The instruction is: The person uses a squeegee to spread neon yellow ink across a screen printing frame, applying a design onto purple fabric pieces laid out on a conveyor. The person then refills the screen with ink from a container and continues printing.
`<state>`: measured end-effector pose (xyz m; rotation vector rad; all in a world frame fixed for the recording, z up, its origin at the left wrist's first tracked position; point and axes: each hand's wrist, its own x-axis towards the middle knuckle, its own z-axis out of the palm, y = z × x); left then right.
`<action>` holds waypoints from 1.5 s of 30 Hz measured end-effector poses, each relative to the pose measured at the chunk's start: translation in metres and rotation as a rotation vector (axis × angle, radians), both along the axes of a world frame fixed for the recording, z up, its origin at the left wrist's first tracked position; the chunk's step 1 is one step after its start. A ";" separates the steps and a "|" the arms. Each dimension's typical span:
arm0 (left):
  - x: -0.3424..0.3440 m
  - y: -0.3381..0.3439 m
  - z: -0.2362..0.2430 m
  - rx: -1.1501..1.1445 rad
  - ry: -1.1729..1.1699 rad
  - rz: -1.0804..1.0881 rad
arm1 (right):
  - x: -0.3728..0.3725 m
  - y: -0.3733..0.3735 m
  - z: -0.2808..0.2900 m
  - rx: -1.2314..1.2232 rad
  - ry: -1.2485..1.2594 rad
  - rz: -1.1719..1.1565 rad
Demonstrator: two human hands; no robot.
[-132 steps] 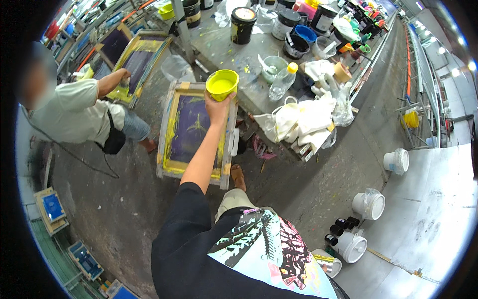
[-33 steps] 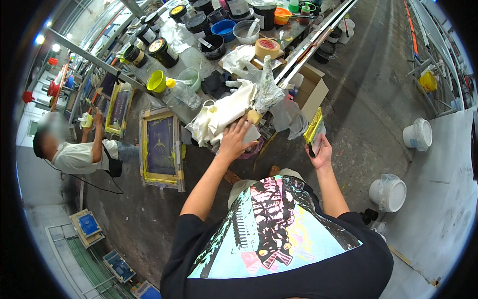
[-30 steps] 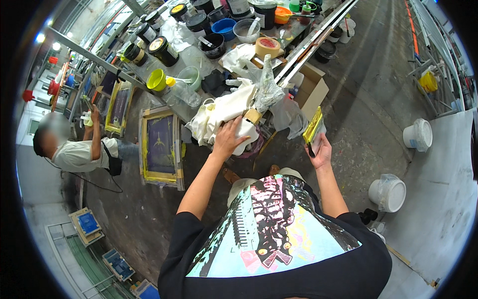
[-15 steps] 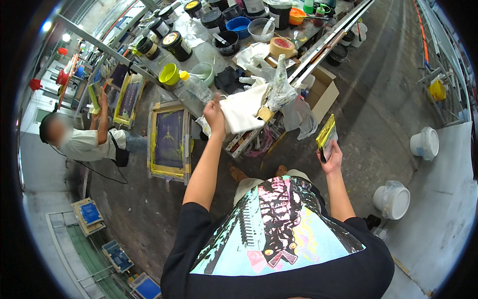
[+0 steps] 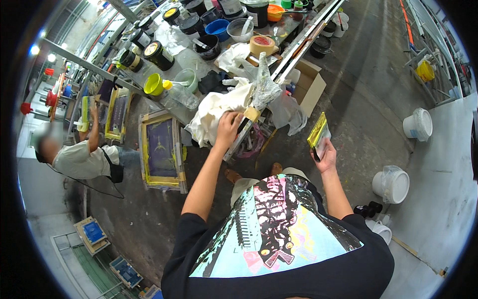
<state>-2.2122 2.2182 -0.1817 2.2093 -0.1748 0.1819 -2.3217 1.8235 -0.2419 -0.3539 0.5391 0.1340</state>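
Left hand (image 5: 228, 127) shifted lower on white rag (image 5: 211, 110), gripping it; right hand (image 5: 326, 152) grips yellow-smeared squeegee (image 5: 317, 131), wiping not begun.

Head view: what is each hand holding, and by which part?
The right hand holds a yellow-smeared squeegee by its lower end, blade pointing up. The left hand grips a bunch of the white cloth at the table's edge.

A long cluttered counter (image 5: 189, 57) carries dark paint tubs (image 5: 158, 55), a blue bowl (image 5: 218, 28), a roll of tape (image 5: 262, 45), a yellow cup (image 5: 153, 84) and crumpled white cloths (image 5: 214, 110). White buckets (image 5: 391, 184) and a cardboard box (image 5: 309, 85) stand on the concrete floor (image 5: 368, 94).
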 end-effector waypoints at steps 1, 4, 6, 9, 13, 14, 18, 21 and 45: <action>0.014 0.004 -0.003 -0.035 0.139 -0.037 | -0.001 0.001 0.002 -0.011 0.012 0.001; 0.059 0.016 -0.018 -0.023 0.334 0.085 | 0.004 0.010 0.010 0.005 -0.010 0.019; 0.080 -0.009 0.023 -0.028 0.394 0.035 | 0.003 0.005 0.007 0.002 -0.042 -0.024; 0.107 0.037 0.008 0.086 0.045 0.220 | 0.010 0.018 0.016 0.066 -0.057 0.026; 0.087 -0.010 0.048 0.276 -0.228 0.297 | -0.006 0.008 0.015 0.022 -0.039 -0.061; 0.072 -0.017 0.055 0.251 -0.257 0.178 | -0.010 0.007 0.014 0.035 -0.035 -0.055; 0.022 -0.064 0.041 0.440 -0.237 -0.265 | -0.014 0.001 0.004 0.057 -0.027 -0.066; 0.032 -0.070 0.033 0.527 -0.080 -0.244 | -0.009 0.001 -0.002 0.043 -0.077 -0.034; 0.061 -0.009 0.091 -0.298 0.666 -0.173 | 0.050 0.225 0.026 -0.477 -0.137 0.628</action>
